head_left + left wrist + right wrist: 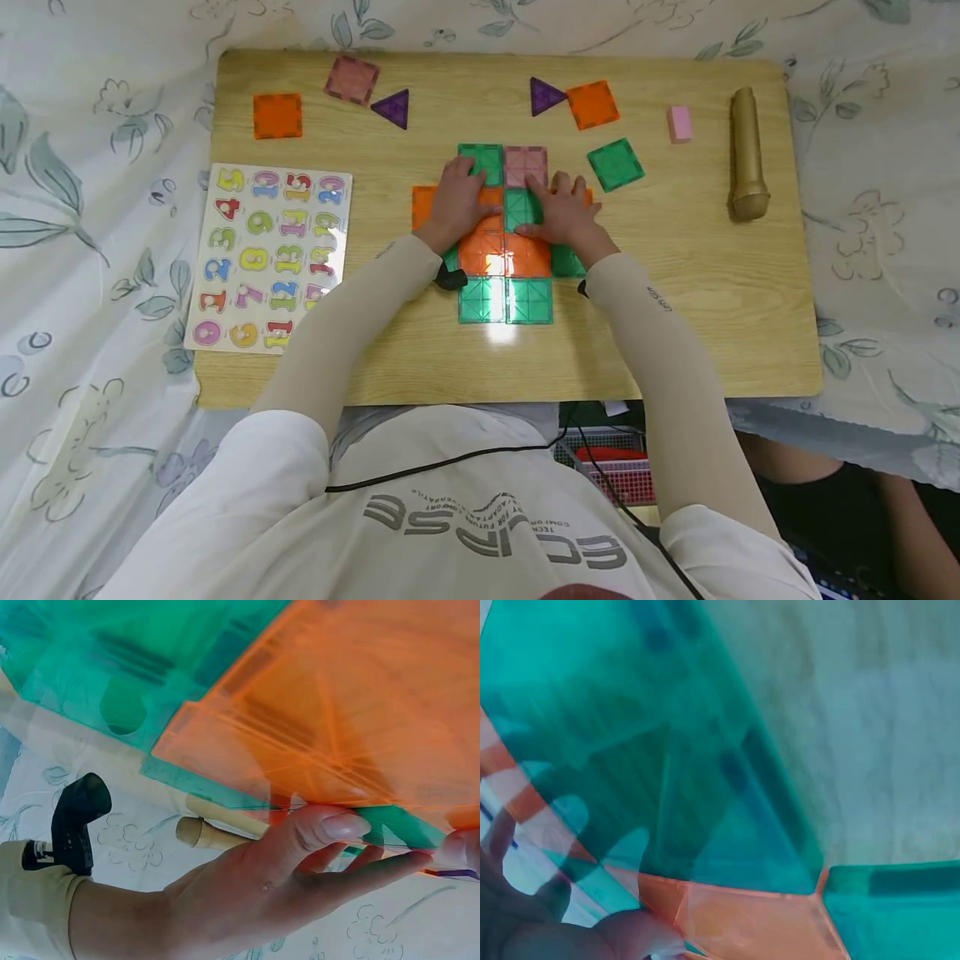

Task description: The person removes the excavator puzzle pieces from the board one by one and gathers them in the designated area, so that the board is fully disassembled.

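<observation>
Transparent magnetic tiles lie edge to edge in a flat figure in the middle of the table. My left hand (pixel 456 204) rests on its left part, over an orange tile (pixel 480 250) and near a green tile (pixel 491 154) at the top. My right hand (pixel 564 217) lies with spread fingers on the right part, its fingertips by a pink tile (pixel 525 158) and its thumb at the middle green tile (pixel 517 208). In the left wrist view, the right hand (pixel 262 885) has its thumb along an orange tile's (pixel 330 720) edge. Large green tile (pixel 645 735) fills the right wrist view.
A number puzzle board (pixel 281 258) lies at left. Along the back are an orange tile (pixel 277 116), a pink tile (pixel 352 79) and purple triangles (pixel 393 108). On the right are a loose green tile (pixel 616 164), a pink block (pixel 679 124) and a gold microphone-shaped object (pixel 747 154).
</observation>
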Tool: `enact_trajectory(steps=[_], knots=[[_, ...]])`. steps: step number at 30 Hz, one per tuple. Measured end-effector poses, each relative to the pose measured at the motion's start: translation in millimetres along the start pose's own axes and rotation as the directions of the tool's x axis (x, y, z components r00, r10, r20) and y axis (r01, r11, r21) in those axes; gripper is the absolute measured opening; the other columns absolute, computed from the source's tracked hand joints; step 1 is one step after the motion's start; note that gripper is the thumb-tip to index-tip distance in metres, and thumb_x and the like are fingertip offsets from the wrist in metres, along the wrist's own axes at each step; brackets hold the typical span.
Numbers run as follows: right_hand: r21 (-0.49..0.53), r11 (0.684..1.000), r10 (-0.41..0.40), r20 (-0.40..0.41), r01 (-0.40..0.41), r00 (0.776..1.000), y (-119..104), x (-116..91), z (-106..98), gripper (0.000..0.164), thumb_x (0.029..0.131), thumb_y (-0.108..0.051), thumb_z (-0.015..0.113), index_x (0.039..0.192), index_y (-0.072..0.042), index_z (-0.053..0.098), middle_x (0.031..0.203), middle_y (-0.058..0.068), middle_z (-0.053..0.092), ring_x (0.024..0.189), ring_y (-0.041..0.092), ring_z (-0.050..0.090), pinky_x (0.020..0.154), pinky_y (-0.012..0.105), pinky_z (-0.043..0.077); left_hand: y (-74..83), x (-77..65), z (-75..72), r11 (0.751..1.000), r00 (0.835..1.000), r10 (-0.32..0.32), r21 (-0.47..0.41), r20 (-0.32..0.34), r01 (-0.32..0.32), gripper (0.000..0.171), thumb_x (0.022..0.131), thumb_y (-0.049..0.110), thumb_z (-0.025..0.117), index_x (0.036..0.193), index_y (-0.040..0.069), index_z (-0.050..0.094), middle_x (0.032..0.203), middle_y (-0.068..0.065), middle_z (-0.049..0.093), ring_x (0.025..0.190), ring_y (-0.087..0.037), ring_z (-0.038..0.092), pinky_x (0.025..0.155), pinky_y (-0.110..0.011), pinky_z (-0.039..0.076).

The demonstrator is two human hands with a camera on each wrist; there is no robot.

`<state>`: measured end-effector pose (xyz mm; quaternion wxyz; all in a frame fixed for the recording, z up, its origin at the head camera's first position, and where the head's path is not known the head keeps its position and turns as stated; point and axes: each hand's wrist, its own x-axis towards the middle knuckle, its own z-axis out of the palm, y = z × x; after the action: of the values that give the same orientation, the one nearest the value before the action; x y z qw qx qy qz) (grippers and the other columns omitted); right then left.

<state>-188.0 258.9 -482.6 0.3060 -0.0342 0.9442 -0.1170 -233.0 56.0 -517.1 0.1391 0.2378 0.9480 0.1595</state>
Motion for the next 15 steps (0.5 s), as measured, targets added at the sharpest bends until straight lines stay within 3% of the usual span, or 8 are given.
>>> enact_trajectory(steps=[7, 10, 12, 13, 15], knots=[[0.025, 1.000, -0.004, 0.014, 0.003, 1.000, 2.6, -0.8, 0.3, 0.091, 0.090, -0.064, 0.052, 0.156, -0.038, -0.005, 0.158, 0.020, -0.010, 0.139, 0.052, -0.015, 0.097, 0.080, 0.006, 4.8, -2.0, -6.3, 1.000, 0.999, -0.027, 0.007, 0.024, 0.027, 0.071, 0.094, 0.052, 0.057, 0.144, 0.002, 0.046, 0.153, -0.020, 0.029, 0.145, -0.033, 0.016, 0.117, -0.037, 0.000], [0.039, 0.999, -0.017, -0.011, 0.017, 1.000, 2.1, 3.5, 4.6, 0.091, 0.090, -0.064, 0.052, 0.156, -0.036, -0.005, 0.159, 0.019, -0.010, 0.140, 0.050, -0.015, 0.097, 0.080, 0.005, -0.6, -15.3, -9.3, 0.992, 0.994, -0.102, -0.077, -0.040, 0.099, 0.067, 0.097, 0.047, 0.054, 0.147, 0.003, 0.042, 0.156, -0.020, 0.023, 0.146, -0.033, 0.010, 0.116, -0.034, -0.001], [0.073, 0.997, -0.020, -0.040, 0.023, 0.999, 2.9, 4.5, 9.3, 0.094, 0.089, -0.065, 0.053, 0.157, -0.034, -0.004, 0.159, 0.018, -0.008, 0.141, 0.047, -0.015, 0.099, 0.078, 0.004, -5.8, -35.1, -12.6, 0.969, 0.975, -0.199, -0.165, -0.097, 0.182, 0.066, 0.099, 0.044, 0.052, 0.149, 0.004, 0.038, 0.156, -0.022, 0.020, 0.146, -0.033, 0.009, 0.117, -0.035, 0.004], [0.096, 0.995, -0.015, -0.056, 0.020, 0.998, 4.0, 4.4, 12.0, 0.096, 0.088, -0.065, 0.054, 0.157, -0.032, -0.004, 0.159, 0.018, -0.007, 0.142, 0.045, -0.014, 0.100, 0.077, 0.002, -8.6, -48.1, -14.2, 0.947, 0.959, -0.261, -0.220, -0.112, 0.233, 0.066, 0.099, 0.042, 0.053, 0.150, 0.004, 0.035, 0.155, -0.022, 0.019, 0.145, -0.034, 0.010, 0.117, -0.036, 0.007], [0.134, 0.991, 0.000, -0.089, 0.012, 0.996, 6.5, 2.9, 17.4, 0.099, 0.087, -0.066, 0.055, 0.157, -0.029, -0.005, 0.159, 0.018, -0.006, 0.143, 0.042, -0.011, 0.103, 0.074, 0.001, -13.7, -77.0, -17.0, 0.883, 0.923, -0.376, -0.334, -0.081, 0.330, 0.071, 0.099, 0.039, 0.053, 0.153, 0.003, 0.025, 0.155, -0.024, 0.017, 0.144, -0.036, 0.011, 0.116, -0.040, 0.013]])
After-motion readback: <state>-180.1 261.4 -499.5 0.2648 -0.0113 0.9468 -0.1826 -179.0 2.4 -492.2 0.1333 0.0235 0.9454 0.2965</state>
